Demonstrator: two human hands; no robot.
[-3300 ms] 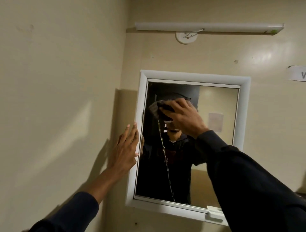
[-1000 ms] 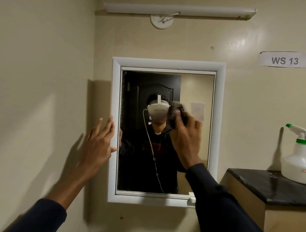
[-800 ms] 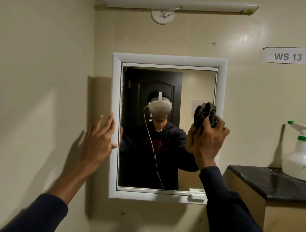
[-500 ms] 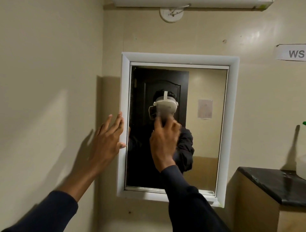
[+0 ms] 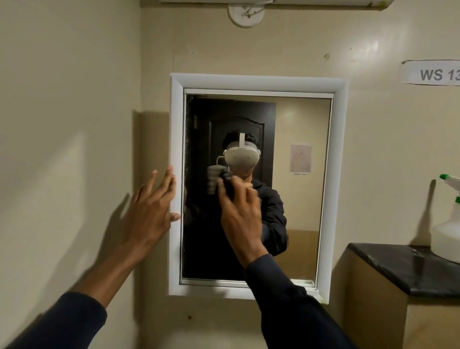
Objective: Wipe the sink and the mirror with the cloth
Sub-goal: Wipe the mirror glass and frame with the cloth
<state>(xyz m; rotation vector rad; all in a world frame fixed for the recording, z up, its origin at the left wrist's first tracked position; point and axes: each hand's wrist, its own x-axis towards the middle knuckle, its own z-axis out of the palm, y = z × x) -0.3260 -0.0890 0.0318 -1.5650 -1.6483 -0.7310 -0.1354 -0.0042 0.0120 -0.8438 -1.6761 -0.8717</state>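
Note:
A white-framed mirror point(image 5: 334, 174) hangs on the beige wall in front of me. My right hand point(image 5: 240, 219) holds a dark cloth point(image 5: 227, 185) bunched under its fingers and presses it against the glass left of centre. Most of the cloth is hidden behind that hand. My left hand point(image 5: 149, 214) lies flat with straight fingers against the mirror's left frame edge and the wall beside it. The sink is out of view.
A black-topped counter point(image 5: 403, 269) stands at the lower right with a white spray bottle point(image 5: 445, 231) with a green nozzle on it. A paper label point(image 5: 430, 73) is stuck on the wall at upper right. A tube light point(image 5: 273, 2) runs above the mirror.
My right hand swept the cloth from the mirror's middle to its right edge, then back left across the glass to the left of centre. My left hand stayed on the frame.

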